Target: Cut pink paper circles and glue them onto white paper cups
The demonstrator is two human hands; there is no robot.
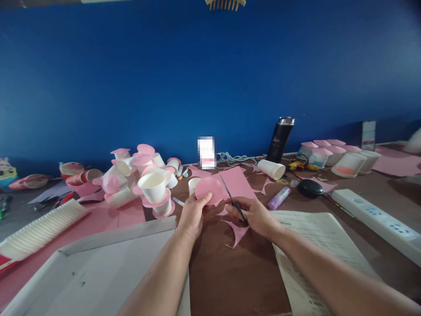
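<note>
Scissors (241, 214): we hold them in the right hand (255, 215), fingers closed around the handles, with the blades running up along the disc's right side; we cannot tell how far apart the blades stand, or whether they touch paper.

Pink disc (210, 186): we pinch it by its lower edge in the left hand (194, 213), thumb on top, just left of the blades; most of its outline is round, but the lower edge looks ragged, so we judge the cutting nearly done with that part left.

Offcut (238, 237): curved, it lies on the brown table (237, 281) just below our right hand.

Pink sheet (238, 182): behind the blades, we see a good piece of paper left.

Left pile (153, 186): many white cups here carry pink discs, so we count those as finished or close to it.

Right group (320, 156): more cups stand with pink tops.

Cup stack (42, 228): nested and without discs, it lies at our far left.

Lone cup (271, 169): on its side, with no pink that we can see.

Glue stick (279, 198): purple, lying beyond our right hand.
</note>
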